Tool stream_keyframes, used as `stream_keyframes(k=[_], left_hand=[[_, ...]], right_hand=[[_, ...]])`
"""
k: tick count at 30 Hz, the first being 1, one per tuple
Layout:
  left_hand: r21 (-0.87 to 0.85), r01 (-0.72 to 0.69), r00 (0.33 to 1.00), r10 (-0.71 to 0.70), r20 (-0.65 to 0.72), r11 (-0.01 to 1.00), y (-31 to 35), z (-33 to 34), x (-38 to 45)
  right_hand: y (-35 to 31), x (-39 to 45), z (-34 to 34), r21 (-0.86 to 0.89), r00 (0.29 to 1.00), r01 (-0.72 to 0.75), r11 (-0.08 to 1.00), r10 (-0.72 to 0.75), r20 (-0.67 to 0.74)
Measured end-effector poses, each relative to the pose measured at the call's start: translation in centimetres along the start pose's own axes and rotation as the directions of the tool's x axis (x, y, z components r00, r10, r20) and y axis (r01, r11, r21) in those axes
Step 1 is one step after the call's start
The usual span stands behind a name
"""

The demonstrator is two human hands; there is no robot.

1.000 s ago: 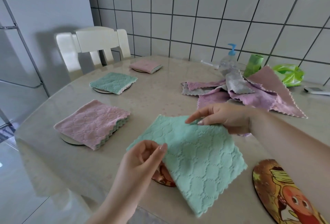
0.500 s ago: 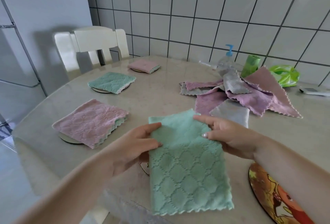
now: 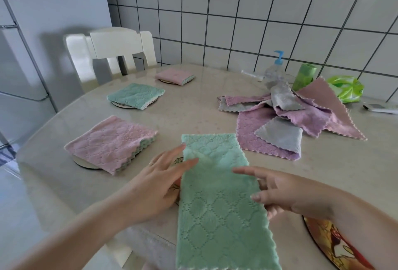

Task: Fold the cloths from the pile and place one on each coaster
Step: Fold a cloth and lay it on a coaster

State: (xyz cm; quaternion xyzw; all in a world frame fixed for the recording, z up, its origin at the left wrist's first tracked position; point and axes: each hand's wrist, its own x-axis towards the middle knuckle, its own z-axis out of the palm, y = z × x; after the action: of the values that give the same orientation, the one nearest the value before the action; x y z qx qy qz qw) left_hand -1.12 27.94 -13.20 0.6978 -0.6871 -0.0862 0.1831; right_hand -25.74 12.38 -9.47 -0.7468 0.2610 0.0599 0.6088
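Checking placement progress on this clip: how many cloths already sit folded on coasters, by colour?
Pink: 2, the near pink cloth and the far pink cloth.
Green: 1, the green cloth on a coaster.
Total: 3.

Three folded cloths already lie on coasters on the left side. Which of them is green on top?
The middle one, the green folded cloth. The nearest folded cloth and the farthest folded cloth, by the chair, are both pink on top.
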Motion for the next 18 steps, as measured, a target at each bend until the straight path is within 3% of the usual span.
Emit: stream_keyframes(k=[4, 9, 12, 14, 16, 18], left_hand=[[0.239, -0.318, 0.939, 0.339, -0.053, 0.918, -0.5, 0.2, 0.0], [0.077, -0.499, 0.863, 0.503, -0.048, 0.863, -0.2, 1.2, -0.3], [-0.24, -0.316, 0.949, 0.305, -0.084, 0.918, 0.3, 1.2, -0.5], [-0.412, -0.166, 0.986, 0.14, -0.091, 0.896, 0.8, 0.9, -0.6], [-0.474, -0.099, 0.992, 0.047, -0.121, 0.875, 1.3, 0.6, -0.4], [-0.508, -0.052, 0.987, -0.034, -0.158, 0.86, 1.4, 0.6, 0.0]], right_hand=[[0.3, -0.4, 0.3, 0.115, 0.992, -0.026, 0.993, 0.012, 0.124], [1.6, -0.8, 0.0, 0.473, 0.989, -0.047, 0.88, -0.026, 0.147], [2.6, -1.1, -0.8, 0.52, 0.979, -0.025, 0.854, -0.085, 0.186], [2.7, -1.2, -1.0, 0.561, 0.983, 0.01, 0.828, -0.11, 0.146], [2.2, -0.8, -0.6, 0.54, 0.996, 0.06, 0.839, -0.087, 0.024], [1.3, 0.3, -0.1, 0.352, 0.981, 0.106, 0.93, -0.04, -0.191]])
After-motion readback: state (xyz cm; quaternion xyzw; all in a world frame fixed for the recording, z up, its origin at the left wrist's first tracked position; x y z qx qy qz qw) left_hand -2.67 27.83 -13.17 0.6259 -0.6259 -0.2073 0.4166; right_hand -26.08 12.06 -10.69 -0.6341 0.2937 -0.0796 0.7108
